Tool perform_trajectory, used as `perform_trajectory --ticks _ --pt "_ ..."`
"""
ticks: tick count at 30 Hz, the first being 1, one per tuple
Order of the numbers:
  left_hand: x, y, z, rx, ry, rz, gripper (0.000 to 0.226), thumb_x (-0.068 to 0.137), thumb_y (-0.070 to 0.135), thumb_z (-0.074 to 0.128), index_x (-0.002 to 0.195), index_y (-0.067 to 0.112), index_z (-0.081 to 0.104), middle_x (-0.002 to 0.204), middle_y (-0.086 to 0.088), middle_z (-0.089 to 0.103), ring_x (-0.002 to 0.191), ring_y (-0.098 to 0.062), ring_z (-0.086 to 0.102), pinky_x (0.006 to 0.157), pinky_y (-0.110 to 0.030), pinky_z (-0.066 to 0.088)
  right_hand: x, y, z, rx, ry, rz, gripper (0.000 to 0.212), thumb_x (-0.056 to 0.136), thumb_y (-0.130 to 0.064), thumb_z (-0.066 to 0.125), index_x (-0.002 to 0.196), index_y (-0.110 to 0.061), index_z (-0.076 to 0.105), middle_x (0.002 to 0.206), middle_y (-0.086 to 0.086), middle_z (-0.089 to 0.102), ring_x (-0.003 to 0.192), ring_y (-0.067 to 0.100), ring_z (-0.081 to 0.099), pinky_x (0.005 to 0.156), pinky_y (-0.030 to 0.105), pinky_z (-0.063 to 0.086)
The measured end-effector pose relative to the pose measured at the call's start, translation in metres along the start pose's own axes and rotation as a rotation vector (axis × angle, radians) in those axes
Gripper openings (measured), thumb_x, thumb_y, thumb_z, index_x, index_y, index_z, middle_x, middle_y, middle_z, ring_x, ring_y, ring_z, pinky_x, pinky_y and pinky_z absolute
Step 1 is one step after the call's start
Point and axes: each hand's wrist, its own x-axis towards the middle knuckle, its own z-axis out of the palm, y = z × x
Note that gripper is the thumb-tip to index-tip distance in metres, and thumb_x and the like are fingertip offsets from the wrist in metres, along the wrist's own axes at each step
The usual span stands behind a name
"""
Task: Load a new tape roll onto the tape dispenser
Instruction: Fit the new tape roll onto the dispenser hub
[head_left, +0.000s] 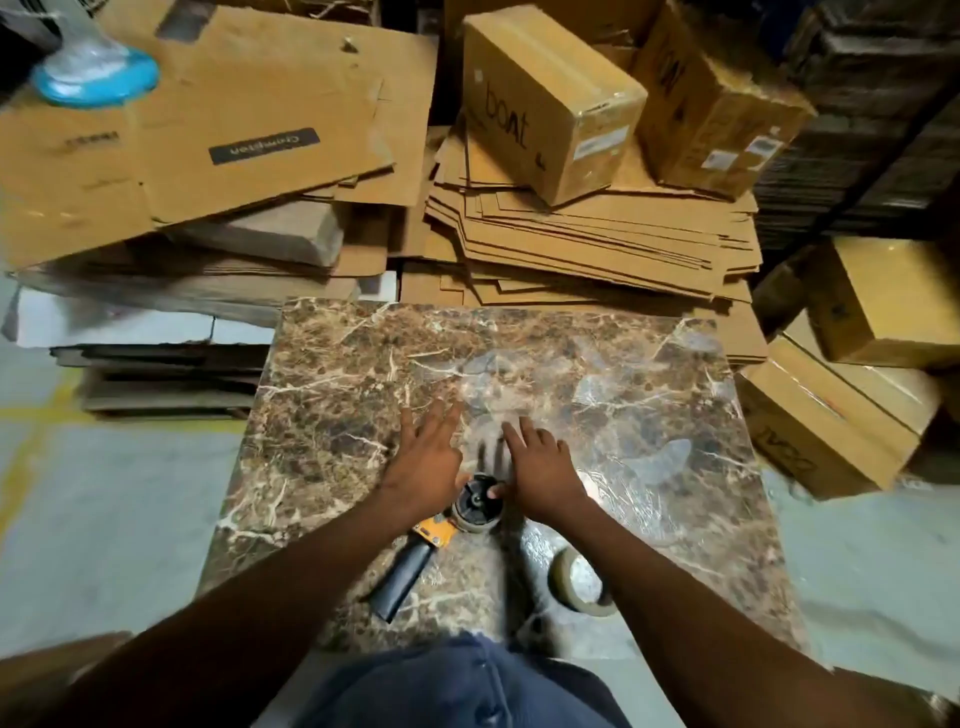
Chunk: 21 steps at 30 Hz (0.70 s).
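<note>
The tape dispenser (415, 551) lies on the brown marbled tabletop (519, 364), its black handle pointing toward me and its yellow body behind that. On its black hub sits a clear tape roll (475, 509). My left hand (426, 462) hovers just left of the hub with fingers spread. My right hand (540, 467) rests just right of it, thumb touching the roll's edge, fingers extended. A second clear tape roll (582, 582) lies flat on the table near my right forearm.
Flattened cardboard sheets (571, 239) are piled behind the table. Sealed cartons (545, 98) sit on the pile and more cartons (831, 415) stand to the right. A blue-based object (93, 73) rests on cardboard at the far left. Grey floor lies on both sides.
</note>
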Motion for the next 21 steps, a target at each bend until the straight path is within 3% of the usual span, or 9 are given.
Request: perform_trajectory --ticks 3,5,9,14,18,21 --pt "-0.001 0.004 0.009 0.021 -0.043 -0.049 0.038 0.094 0.054 0.065 0.103 0.02 0.08 0.178 -0.013 -0.008 0.163 -0.042 -0.01 0.123 -0.077 -0.004 -0.002 -0.005 0.012 0.162 -0.022 0.06 0.089 0.085 -0.043 0.074 0.155 -0.016 0.025 0.144 0.02 0.046 0.12 0.04 0.053 0.093 0.046 0.05" --pt "0.001 0.005 0.013 0.032 -0.045 -0.052 0.035 0.091 0.054 0.066 0.097 0.022 0.079 0.178 -0.013 -0.014 0.162 -0.043 -0.013 0.122 -0.078 -0.006 -0.004 -0.01 0.02 0.179 -0.079 0.058 0.078 0.088 -0.029 0.069 0.153 -0.017 0.027 0.128 0.019 0.057 0.108 0.039 0.058 0.083 0.042 0.05" --pt "0.013 0.005 0.017 0.028 -0.085 -0.056 0.032 0.089 0.052 0.067 0.092 0.023 0.078 0.178 -0.013 -0.011 0.162 -0.043 -0.012 0.121 -0.079 -0.006 0.001 -0.018 0.027 0.276 -0.159 0.038 0.067 0.087 -0.019 0.068 0.144 -0.009 0.034 0.113 0.023 0.063 0.099 0.042 0.063 0.069 0.036 0.042" --pt "0.018 0.014 0.031 -0.027 -0.098 -0.087 0.037 0.088 0.057 0.064 0.095 0.024 0.081 0.179 -0.012 -0.008 0.162 -0.042 -0.013 0.117 -0.08 -0.013 0.008 -0.024 0.034 0.353 -0.172 0.067 0.043 0.088 -0.017 0.066 0.124 -0.004 0.045 0.108 0.023 0.065 0.097 0.04 0.064 0.066 0.035 0.038" --pt "0.018 0.01 0.035 -0.116 -0.162 -0.108 0.03 0.091 0.046 0.063 0.096 0.021 0.078 0.178 -0.011 -0.015 0.162 -0.04 -0.018 0.118 -0.078 -0.014 0.013 -0.028 0.037 0.394 -0.159 0.088 0.043 0.085 -0.019 0.069 0.12 -0.006 0.047 0.107 0.022 0.065 0.095 0.039 0.065 0.068 0.037 0.046" --pt "0.018 0.012 0.035 -0.169 -0.171 -0.13 0.024 0.091 0.036 0.064 0.1 0.018 0.077 0.178 -0.01 -0.014 0.162 -0.039 -0.018 0.12 -0.078 -0.009 0.014 -0.031 0.038 0.425 -0.143 0.106 0.046 0.084 -0.019 0.07 0.121 -0.006 0.045 0.105 0.023 0.064 0.092 0.04 0.065 0.063 0.034 0.039"
